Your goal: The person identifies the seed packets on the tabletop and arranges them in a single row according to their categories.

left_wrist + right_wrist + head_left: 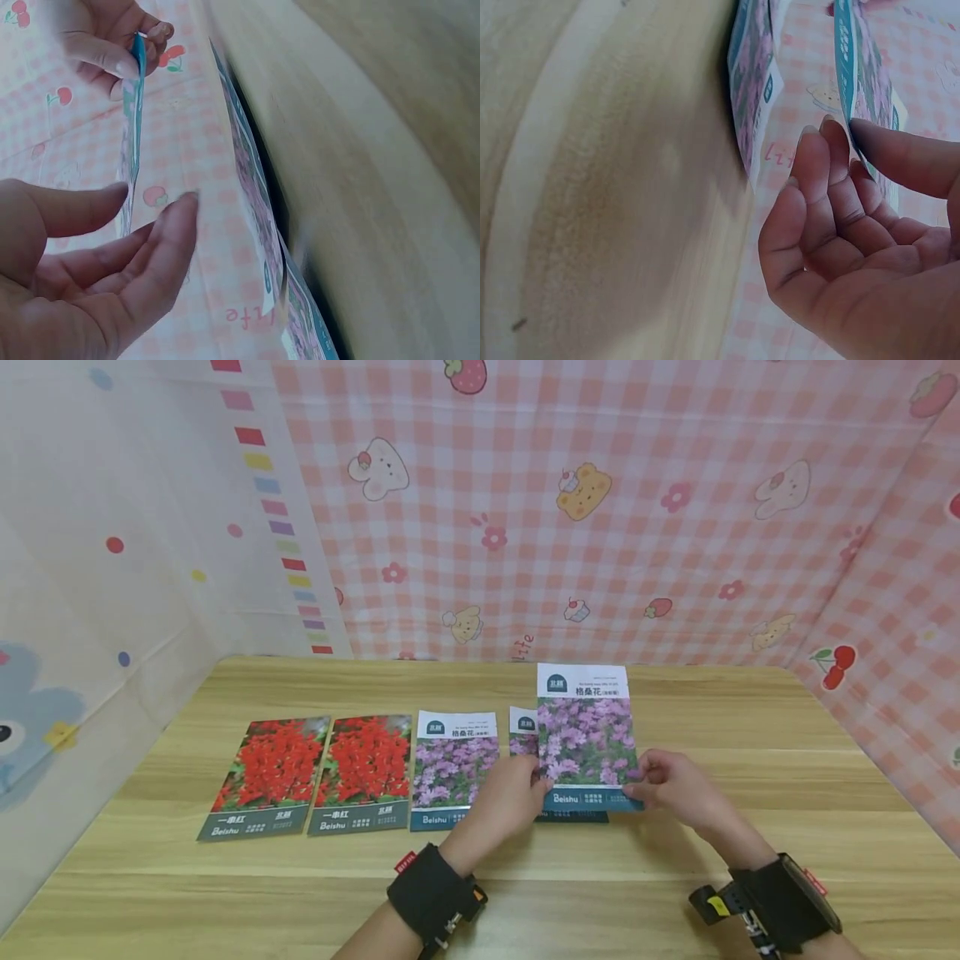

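Note:
A seed packet point(585, 739) with pink-purple flowers is held up above the table. My right hand point(678, 789) pinches its lower right corner between thumb and fingers, as the right wrist view also shows. My left hand point(502, 802) is at the packet's lower left; in the left wrist view the left thumb point(82, 210) and fingers stand apart about its edge. Behind the raised packet, a matching packet point(522, 739) lies partly hidden. Another pink-flower packet point(456, 760) lies left of that, partly covered by my left hand.
Two red-flower packets point(273, 768) lie side by side at the left of the row, on the wooden table point(787, 760). A pink checked cloth point(487, 468) hangs behind the table's far edge. Each wrist wears a black strap point(431, 893) with a camera.

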A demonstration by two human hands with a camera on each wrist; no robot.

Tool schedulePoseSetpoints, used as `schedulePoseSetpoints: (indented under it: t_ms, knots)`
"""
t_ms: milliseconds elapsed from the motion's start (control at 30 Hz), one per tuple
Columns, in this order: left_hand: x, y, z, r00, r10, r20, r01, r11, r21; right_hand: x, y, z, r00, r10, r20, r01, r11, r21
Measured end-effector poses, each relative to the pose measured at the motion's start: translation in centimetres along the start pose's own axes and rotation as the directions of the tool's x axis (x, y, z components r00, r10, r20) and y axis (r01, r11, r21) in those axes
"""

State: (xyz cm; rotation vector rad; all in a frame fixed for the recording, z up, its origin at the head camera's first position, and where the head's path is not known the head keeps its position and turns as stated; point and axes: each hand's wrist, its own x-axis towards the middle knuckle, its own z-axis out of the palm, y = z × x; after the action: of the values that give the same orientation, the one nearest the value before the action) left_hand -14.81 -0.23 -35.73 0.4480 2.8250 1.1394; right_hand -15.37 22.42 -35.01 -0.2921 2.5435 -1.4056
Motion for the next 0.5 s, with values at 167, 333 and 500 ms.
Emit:
schedulePoseSetpoints:
  t_ms: [167, 333, 500]
  knots:
    - [0.0, 0.0, -0.1, 0.998, 0.01, -0.066, -0.013, 0.999, -0.052, 0.0, -0.1, 0.6, 1.0, -0.011, -0.017, 0.011, 0.999, -0.044]
    - [0.0, 0.1, -0.2, 0.995, 0.025, -0.095, -0.032, 0.997, -0.071, 0.0, -0.2, 0.9, 0.999, 0.012, -0.037, -0.016, 0.995, -0.099]
    - [0.0, 0.1, -0.1, 0.995, 0.013, -0.095, -0.02, 0.997, -0.075, -0.1, -0.4, 1.2, 0.997, 0.036, -0.064, -0.046, 0.985, -0.168]
